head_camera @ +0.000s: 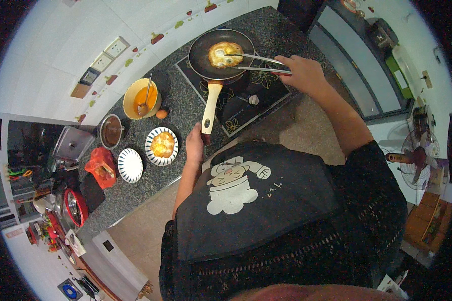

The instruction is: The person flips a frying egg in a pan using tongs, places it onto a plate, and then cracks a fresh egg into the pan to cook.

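Note:
My right hand [305, 73] grips a pair of metal tongs [261, 69]. Their arms are spread, with the tips over a fried egg [226, 54] that lies in a dark frying pan [199, 64]. The pan sits on a black cooktop [245, 99] with flower patterns. Its cream handle [212, 107] points towards me. My left hand [194, 146] is beside the handle's end, near the counter edge; its fingers are partly hidden, so whether it holds the handle is unclear.
Left of the cooktop stand a yellow bowl [130, 101] of orange liquid with a ladle, a brown egg [161, 114], a striped plate [149, 156] bearing fried egg, and a bare striped plate [130, 165]. Further left are a steel bowl [112, 131] and a red plastic bag [100, 165].

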Tool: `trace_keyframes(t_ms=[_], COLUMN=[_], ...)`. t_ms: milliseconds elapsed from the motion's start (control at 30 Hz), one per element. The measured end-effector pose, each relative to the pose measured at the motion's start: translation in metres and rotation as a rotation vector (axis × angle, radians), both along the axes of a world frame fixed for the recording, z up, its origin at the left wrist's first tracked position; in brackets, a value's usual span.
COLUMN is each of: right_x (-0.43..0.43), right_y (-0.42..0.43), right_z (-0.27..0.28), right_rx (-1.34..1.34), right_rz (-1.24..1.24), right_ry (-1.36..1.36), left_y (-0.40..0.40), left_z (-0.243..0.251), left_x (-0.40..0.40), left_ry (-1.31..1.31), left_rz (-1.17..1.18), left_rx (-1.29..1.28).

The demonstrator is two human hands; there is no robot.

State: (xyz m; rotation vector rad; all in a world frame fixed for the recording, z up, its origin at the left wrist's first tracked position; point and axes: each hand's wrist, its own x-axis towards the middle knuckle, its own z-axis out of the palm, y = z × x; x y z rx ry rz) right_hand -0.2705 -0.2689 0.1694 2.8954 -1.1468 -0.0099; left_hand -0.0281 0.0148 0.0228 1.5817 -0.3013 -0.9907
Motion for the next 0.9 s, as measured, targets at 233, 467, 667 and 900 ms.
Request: trace_keyframes(t_ms=[233,467,667,900], right_x=[0.004,0.007,0.013,0.015], right_y=[-0.006,0.013,0.030,0.029], right_z=[-0.031,-0.032,-0.028,-0.021], right_rx=[0.043,1.356,1.523,1.513], right_rz=[-0.024,-0.303,-0.466,-0.468], right_ry=[-0.326,-0.868,-1.051,-1.091], left_y=[0.004,0.007,0.008,0.008], left_z=[-0.013,-0.017,-0.019,-0.018], left_x=[0.007,0.009,0.009,0.012], left_ry=[0.048,0.080,0.110,0.066], left_rz=[0.003,0.017,0.025,0.024], left_rx=[0.008,0.013,-0.016,0.003])
